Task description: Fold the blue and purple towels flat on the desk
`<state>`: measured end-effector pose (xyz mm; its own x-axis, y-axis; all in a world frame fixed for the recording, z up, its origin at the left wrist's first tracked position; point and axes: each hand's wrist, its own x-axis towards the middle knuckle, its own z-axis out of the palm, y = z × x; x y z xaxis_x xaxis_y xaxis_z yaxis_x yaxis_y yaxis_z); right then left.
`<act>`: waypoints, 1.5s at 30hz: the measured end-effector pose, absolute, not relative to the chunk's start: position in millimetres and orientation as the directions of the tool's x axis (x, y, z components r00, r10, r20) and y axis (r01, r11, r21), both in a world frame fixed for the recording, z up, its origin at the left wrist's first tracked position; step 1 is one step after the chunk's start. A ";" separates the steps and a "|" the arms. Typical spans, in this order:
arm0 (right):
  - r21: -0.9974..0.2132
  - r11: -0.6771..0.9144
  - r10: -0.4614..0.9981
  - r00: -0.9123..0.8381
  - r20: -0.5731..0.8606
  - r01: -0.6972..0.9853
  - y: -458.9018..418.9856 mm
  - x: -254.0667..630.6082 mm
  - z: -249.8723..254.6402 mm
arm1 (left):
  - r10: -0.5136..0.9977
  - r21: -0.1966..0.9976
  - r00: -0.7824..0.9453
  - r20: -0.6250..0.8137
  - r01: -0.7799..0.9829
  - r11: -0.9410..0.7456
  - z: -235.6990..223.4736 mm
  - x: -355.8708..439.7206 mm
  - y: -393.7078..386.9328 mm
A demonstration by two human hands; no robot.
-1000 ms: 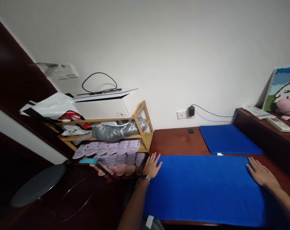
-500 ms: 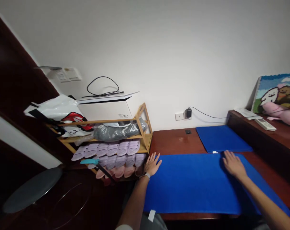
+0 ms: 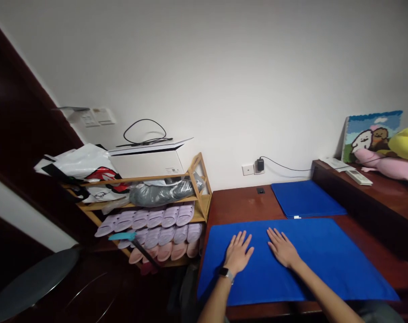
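A large blue cloth (image 3: 328, 264) lies spread over the front of the dark red wooden table (image 3: 244, 204). My left hand (image 3: 238, 253) rests flat on its left part, fingers spread, with a watch on the wrist. To the right of it, my right hand (image 3: 282, 247) also lies flat on the cloth, palm down and fingers stretched out. Neither hand grips anything. Behind the large cloth, near the wall, is a smaller blue cloth (image 3: 306, 198), folded or flat, I cannot tell which, with a white tag at its front edge.
On the left stands a wooden rack (image 3: 204, 197) with several lilac and pink slippers (image 3: 170, 215), a bagged grey item and a white box (image 3: 148, 162). A raised ledge at right carries a remote control (image 3: 358, 176) and a pink plush toy (image 3: 388, 166). A round stool (image 3: 32, 282) stands lower left.
Both hands have moved inward over the large cloth: the left from its left edge to the right, the right hand leftward from the far right. The view has shifted slightly.
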<state>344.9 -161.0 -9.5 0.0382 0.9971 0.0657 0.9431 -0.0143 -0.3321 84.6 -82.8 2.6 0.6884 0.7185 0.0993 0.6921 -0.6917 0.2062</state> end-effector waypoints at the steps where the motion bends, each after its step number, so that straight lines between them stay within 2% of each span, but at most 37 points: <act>1: -0.325 -0.060 0.995 0.081 0.050 0.944 -171.9 371.7 -13.2 | 0.749 0.192 0.657 0.086 0.726 -0.660 2.2 64.8 -78.4; 6: -0.233 -0.403 0.910 0.415 0.002 0.885 -241.2 534.3 -44.0 | 0.879 0.116 0.461 0.121 0.873 -0.474 -8.8 -28.5 -63.7; 10: -0.185 -0.497 0.862 0.507 0.005 0.848 -269.5 597.8 -57.2 | 0.896 0.084 0.419 0.143 0.897 -0.433 -14.3 -44.3 -66.5; 15: -0.136 -0.541 0.841 0.537 -0.063 0.830 -264.9 591.0 -48.9 | 0.880 0.039 0.433 0.195 0.893 -0.448 -3.6 -32.9 -68.3; 18: -0.100 -0.521 0.854 0.519 -0.044 0.848 -250.3 569.8 -37.4 | 0.851 0.050 0.456 0.260 0.874 -0.484 11.2 -11.7 -68.5; 20: -0.120 -0.456 0.888 0.460 0.003 0.882 -232.2 540.5 -27.1 | 0.825 0.079 0.501 0.263 0.841 -0.536 20.8 17.5 -69.9; 23: -0.213 -0.299 0.947 0.317 0.058 0.930 -195.0 473.2 -11.1 | 0.753 0.139 0.625 0.207 0.742 -0.655 27.2 78.2 -72.8; 26: -0.289 -0.156 0.985 0.172 0.029 0.944 -161.7 414.2 -2.8 | 0.700 0.214 0.705 0.111 0.671 -0.710 21.8 128.1 -71.1; 28: -0.299 -0.121 0.992 0.125 -0.005 0.946 -151.9 405.3 -4.9 | 0.711 0.239 0.700 0.057 0.682 -0.691 16.5 136.8 -64.0; 30: -0.283 -0.152 0.988 0.151 -0.026 0.947 -155.2 428.5 -13.0 | 0.756 0.228 0.654 0.027 0.732 -0.642 13.7 121.0 -52.0; 34: -0.207 -0.386 0.923 0.379 -0.074 0.899 -186.1 531.6 -38.2 | 0.889 0.145 0.458 0.020 0.878 -0.456 13.3 48.8 -25.7; 37: -0.165 -0.486 0.873 0.484 -0.057 0.858 -205.1 591.3 -53.6 | 0.925 0.103 0.375 0.060 0.919 -0.380 8.9 10.7 -15.0; 41: -0.146 -0.537 0.843 0.536 -0.046 0.831 -207.9 608.6 -56.5 | 0.926 0.083 0.366 0.090 0.924 -0.373 3.7 6.8 -10.0; 45: -0.122 -0.552 0.833 0.543 -0.106 0.825 -201.8 596.3 -35.6 | 0.927 0.070 0.369 0.064 0.925 -0.373 12.1 12.1 -7.6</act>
